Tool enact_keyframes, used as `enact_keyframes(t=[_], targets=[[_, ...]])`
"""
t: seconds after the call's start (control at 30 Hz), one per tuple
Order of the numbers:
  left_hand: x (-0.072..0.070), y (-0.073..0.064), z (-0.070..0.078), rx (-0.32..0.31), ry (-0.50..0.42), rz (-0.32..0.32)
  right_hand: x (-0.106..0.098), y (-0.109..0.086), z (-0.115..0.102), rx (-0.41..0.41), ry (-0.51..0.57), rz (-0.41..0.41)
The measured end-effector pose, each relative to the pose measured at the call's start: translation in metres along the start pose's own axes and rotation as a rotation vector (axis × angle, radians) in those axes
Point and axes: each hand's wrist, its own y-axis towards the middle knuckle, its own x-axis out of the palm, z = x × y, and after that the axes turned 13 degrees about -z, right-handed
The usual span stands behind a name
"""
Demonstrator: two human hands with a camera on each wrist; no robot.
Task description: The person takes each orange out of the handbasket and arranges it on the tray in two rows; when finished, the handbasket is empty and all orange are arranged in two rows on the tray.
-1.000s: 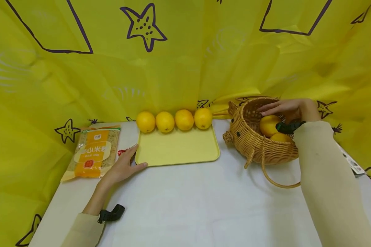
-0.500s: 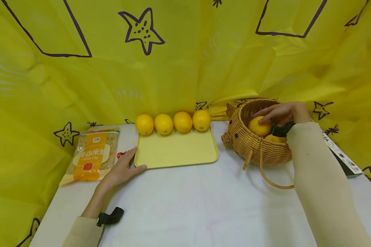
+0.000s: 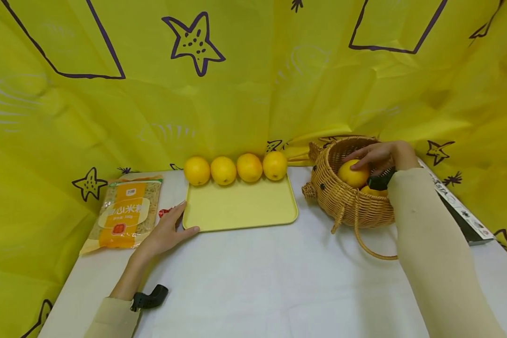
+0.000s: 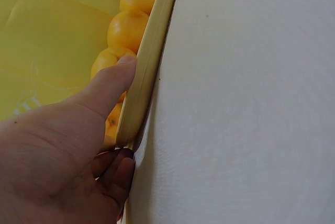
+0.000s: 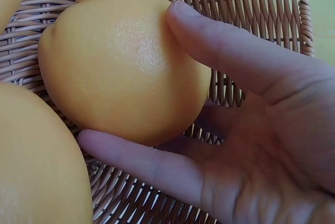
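Inside the pig-shaped wicker basket [image 3: 355,211], my right hand [image 3: 382,156] holds an orange [image 3: 351,173] between its thumb and fingers. Seen from the right wrist, the thumb lies on one side of that orange and the fingers curve under the other. Another orange [image 5: 36,156] lies close beside it in the basket. My left hand [image 3: 162,234] touches the near left corner of a pale yellow tray [image 3: 241,209], thumb along the front rim, other fingers at the left side. Several oranges [image 3: 249,167] sit in a row along the tray's far edge.
A packet of rice noodles [image 3: 124,213] lies left of the tray, with a small red item [image 3: 164,212] partly hidden by the left hand. A box [image 3: 464,216] stands behind the right forearm. A yellow patterned cloth [image 3: 236,103] hangs along the table's back.
My right hand moved a little left inside the basket and closed around an orange, which shifted left with it. The left hand stays at the tray's corner. The view shifted slightly.
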Motion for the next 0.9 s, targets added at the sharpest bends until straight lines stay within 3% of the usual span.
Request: enact_keyframes(t=[0.37,0.63,0.73,0.9], targets=[[0.0,-0.001,0.0,0.006,0.001,0.005,0.0,0.0,0.0,0.014,-0.026,-0.014],[0.002,0.0,-0.001,0.012,0.004,0.006,0.001,0.0,-0.004,-0.045,0.061,0.025],[0.002,-0.001,-0.001,0.005,-0.001,0.006,0.001,-0.005,-0.012,-0.082,0.065,0.009],[0.001,-0.001,0.0,-0.004,0.002,0.009,-0.001,-0.027,-0.033,-0.064,-0.045,-0.054]])
